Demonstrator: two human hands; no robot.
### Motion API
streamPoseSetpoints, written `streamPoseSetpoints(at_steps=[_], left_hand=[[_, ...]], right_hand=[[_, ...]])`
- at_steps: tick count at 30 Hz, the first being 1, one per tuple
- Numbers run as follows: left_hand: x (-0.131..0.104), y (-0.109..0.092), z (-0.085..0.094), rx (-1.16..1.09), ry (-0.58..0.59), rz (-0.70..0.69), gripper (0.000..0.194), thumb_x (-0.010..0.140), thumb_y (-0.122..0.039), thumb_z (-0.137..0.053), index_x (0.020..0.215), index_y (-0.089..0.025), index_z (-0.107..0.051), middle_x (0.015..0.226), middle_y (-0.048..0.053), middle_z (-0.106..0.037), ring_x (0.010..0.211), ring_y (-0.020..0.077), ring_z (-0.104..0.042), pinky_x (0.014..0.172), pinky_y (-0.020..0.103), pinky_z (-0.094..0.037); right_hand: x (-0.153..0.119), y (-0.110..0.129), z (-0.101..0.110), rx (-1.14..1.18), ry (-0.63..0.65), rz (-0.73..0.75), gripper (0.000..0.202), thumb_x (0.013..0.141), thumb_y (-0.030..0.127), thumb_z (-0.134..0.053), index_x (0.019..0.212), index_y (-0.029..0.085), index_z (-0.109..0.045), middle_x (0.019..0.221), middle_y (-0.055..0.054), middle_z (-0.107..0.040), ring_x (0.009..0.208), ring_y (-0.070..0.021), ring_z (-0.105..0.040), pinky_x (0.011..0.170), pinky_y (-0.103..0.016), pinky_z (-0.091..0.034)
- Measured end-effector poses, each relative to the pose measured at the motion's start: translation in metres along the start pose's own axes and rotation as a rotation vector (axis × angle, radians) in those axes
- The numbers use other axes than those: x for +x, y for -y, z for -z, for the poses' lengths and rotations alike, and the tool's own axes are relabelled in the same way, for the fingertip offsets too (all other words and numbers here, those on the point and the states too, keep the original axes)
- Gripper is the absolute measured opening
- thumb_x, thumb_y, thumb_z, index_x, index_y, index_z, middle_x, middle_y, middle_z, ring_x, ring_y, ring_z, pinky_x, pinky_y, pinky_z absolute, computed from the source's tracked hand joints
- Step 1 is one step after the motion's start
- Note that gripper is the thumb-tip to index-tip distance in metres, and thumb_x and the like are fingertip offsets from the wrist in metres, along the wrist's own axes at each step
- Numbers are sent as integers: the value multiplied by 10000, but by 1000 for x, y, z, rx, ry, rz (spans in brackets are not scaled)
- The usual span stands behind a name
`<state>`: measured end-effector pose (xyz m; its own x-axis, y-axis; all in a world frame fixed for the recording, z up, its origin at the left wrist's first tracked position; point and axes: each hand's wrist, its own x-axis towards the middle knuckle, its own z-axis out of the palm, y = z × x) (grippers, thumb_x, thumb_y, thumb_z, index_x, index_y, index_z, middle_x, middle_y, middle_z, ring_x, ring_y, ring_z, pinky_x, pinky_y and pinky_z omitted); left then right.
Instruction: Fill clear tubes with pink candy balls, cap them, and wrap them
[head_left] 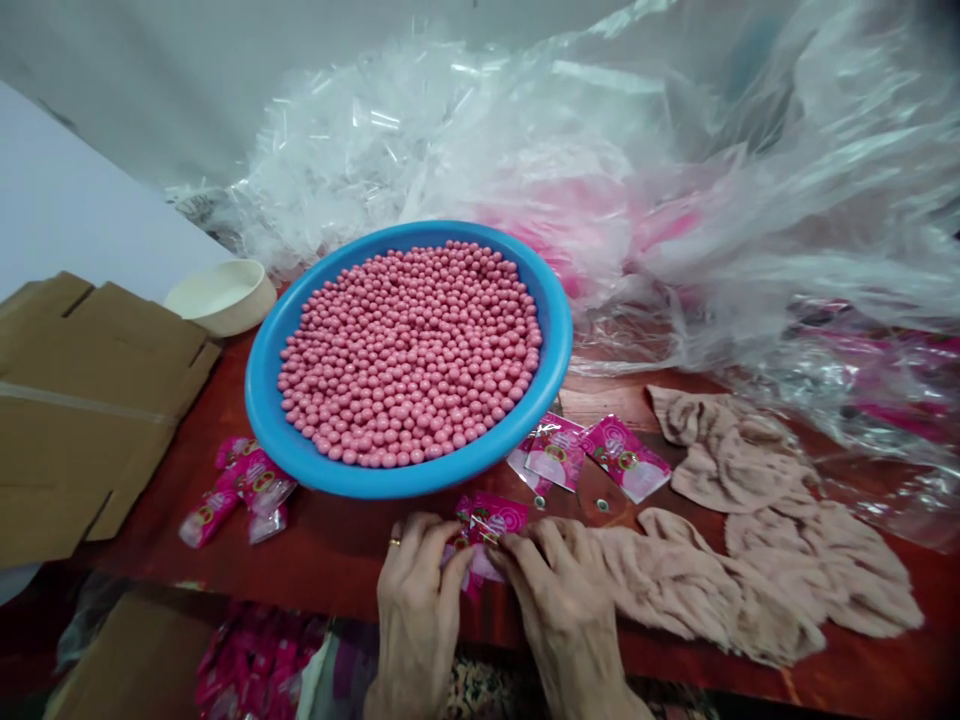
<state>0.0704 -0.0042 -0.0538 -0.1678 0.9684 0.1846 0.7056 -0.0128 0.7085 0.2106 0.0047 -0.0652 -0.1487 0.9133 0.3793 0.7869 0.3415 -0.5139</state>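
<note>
Head view: left hand (418,565) and right hand (561,572) curled, pink packet (498,516) pinched by both; packet held between hands near table (337,560) edge, neither hand clearly nearer, long axis partly hidden; blue basin (390,481) set beyond, flat packets (559,452) laid ahead-right.

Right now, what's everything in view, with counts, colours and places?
Table: one, reddish-brown, centre
Basin: one, blue, on table
Balls: too many to count, pink, in basin
Handled packets: count unclear, pink, front centre
Flat packets: at least three, pink, basin's near right
Plump packets: several, pink, basin's near left
Bowl: one, cream, basin's far left
Cardboard: one folded piece, brown, left
Plastic: uncounted, clear, back
Cloth: count unclear, beige, front right
Lower packets: uncounted, pink, below table
Left hand: one, bare, gold ring, at handled packets
Right hand: one, bare, at handled packets
</note>
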Motion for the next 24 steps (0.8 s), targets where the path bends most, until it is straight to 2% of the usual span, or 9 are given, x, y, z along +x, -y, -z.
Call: streamPoseSetpoints(at_steps=[5, 8, 11, 13, 15, 18, 20, 21, 24], left_hand=[[2, -3, -4, -117, 8, 88, 124, 821, -206, -565, 825, -200, -690, 818, 52, -645, 797, 218, -585, 730, 328, -457], [7, -8, 1, -228, 13, 184, 175, 836, -260, -553, 787, -177, -699, 768, 49, -644, 733, 193, -598, 687, 297, -463], [15, -19, 8, -376, 71, 282, 185, 793, -297, -610, 736, -163, -725, 703, 38, -649, 673, 175, -599, 626, 262, -471], [20, -27, 10, -498, 122, 359, 157, 753, -285, -656, 697, -163, -736, 653, 22, -655, 627, 156, -595, 586, 236, -481], [21, -34, 10, -619, 140, 442, 124, 724, -266, -687, 680, -163, -741, 638, 12, -674, 601, 139, -596, 573, 218, -493], [19, -41, 6, -779, 117, 534, 101, 685, -258, -723, 651, -163, -727, 647, 6, -694, 605, 126, -604, 587, 209, -508], [17, -43, 2, -853, 90, 572, 93, 645, -244, -748, 617, -167, -704, 628, -8, -684, 589, 114, -596, 569, 197, -504], [16, -44, 0, -878, 76, 587, 94, 625, -236, -757, 605, -169, -695, 614, -16, -675, 575, 108, -589, 556, 191, -500], [15, -44, -2, -898, 54, 612, 112, 561, -202, -780, 563, -160, -675, 578, -21, -650, 544, 102, -573, 531, 189, -493]], right_hand=[[3, -2, 4, 50, -40, 7, 263, 926, 191, -445, 795, 187, -673, 694, -53, -590, 690, -184, -480, 569, -274, -410], [7, -1, 13, 67, -125, 55, 216, 907, 162, -487, 803, 178, -675, 677, -40, -587, 677, -161, -489, 574, -248, -426], [9, -2, 18, 49, -197, 153, 189, 871, 103, -526, 821, 198, -682, 681, -23, -602, 711, -154, -504, 646, -251, -453], [8, -2, 19, 79, -214, 164, 197, 860, 99, -541, 842, 223, -693, 696, -17, -615, 740, -158, -528, 690, -270, -470], [5, -2, 20, 168, -234, 76, 169, 849, 147, -573, 933, 231, -694, 782, -32, -643, 773, -166, -573, 698, -289, -496], [2, 2, 22, 421, -202, -229, 321, 785, 272, -667, 1099, 215, -637, 937, -61, -676, 807, -190, -640, 679, -299, -539], [0, 6, 23, 606, -105, -391, 202, 782, 315, -666, 953, 208, -674, 809, -21, -691, 684, -166, -645, 601, -257, -533], [0, 7, 23, 664, -77, -418, 121, 797, 315, -647, 834, 204, -681, 707, 2, -675, 602, -145, -624, 553, -232, -514], [-1, 7, 23, 663, -76, -395, 218, 839, 274, -577, 651, 190, -650, 562, 22, -612, 492, -114, -553, 510, -208, -470]])
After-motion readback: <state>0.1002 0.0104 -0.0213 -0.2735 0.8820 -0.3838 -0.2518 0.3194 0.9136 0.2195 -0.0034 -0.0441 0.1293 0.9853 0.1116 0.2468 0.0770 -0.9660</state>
